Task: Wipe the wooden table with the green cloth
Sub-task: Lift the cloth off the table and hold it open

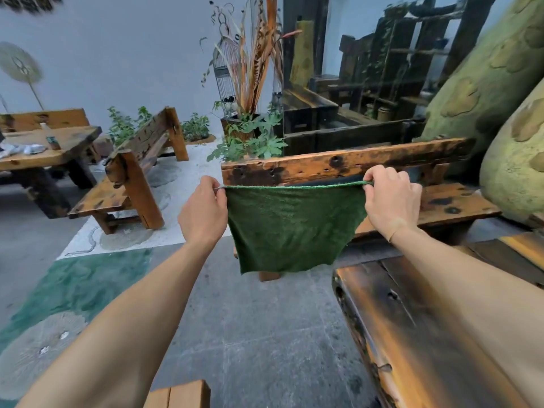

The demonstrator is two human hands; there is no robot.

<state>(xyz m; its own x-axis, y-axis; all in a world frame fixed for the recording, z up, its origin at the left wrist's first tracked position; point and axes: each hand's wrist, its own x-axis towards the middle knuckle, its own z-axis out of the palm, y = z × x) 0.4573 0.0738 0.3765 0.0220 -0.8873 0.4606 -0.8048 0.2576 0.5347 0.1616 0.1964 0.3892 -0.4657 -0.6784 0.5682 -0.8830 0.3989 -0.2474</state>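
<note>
The person holds the green cloth [290,228] stretched out in the air in front of the body, with both arms extended. The left hand [203,209] pinches the cloth's upper left corner between thumb and fingers; the right hand [390,200] pinches the upper right corner in the same way. So each grip is closed on a corner of the cloth, and the top hem runs taut between the two grips. Below that hem the cloth hangs free, its lower edge loose and uneven, touching nothing.

The wooden desk [412,328] lies below and to the right of the right grip, partly under the right forearm. Its dark, orange-streaked top shows no cloth on it and no contact from either hand. A wooden bench [347,166] stands just beyond both grips, behind the cloth. Far off to the left of the left grip stand another bench [129,184] and a second wooden table [50,148] with a bottle [51,138] on it.

Judging from this, the wiping has not yet begun. The cloth is picked up and spread open, which reads as preparation only. What is left is nearly the whole task: bringing the cloth down to the right onto the desk top, pressing it flat or bunching it under one hand, and passing it over the surface.
</note>
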